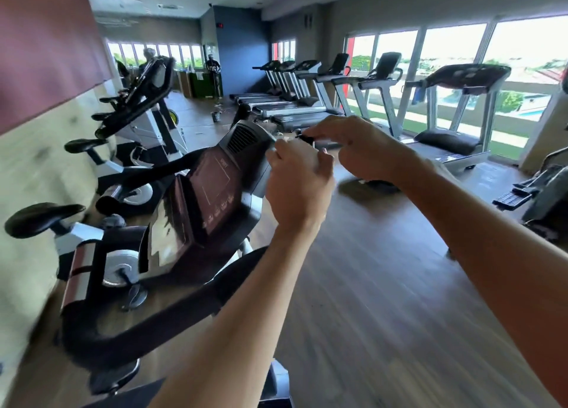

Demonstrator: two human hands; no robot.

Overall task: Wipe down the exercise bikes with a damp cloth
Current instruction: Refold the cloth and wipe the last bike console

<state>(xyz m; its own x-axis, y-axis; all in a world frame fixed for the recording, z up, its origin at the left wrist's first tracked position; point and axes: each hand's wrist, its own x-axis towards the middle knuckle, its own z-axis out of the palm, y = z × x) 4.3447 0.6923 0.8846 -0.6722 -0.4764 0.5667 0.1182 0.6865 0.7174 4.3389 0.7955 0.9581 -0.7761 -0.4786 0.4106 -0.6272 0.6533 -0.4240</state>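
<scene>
Both hands were raised together just beside the top edge of the nearest exercise bike's console. The left hand was seen from the back, its fingers curled round something pale that showed above the knuckles; whether this was the cloth could not be told. The right hand was held just beyond the left fingers, its fingertips pinched on a small black object. More exercise bikes were ranged beyond the console, well apart from the fingers, and treadmills were lined along the windows.
</scene>
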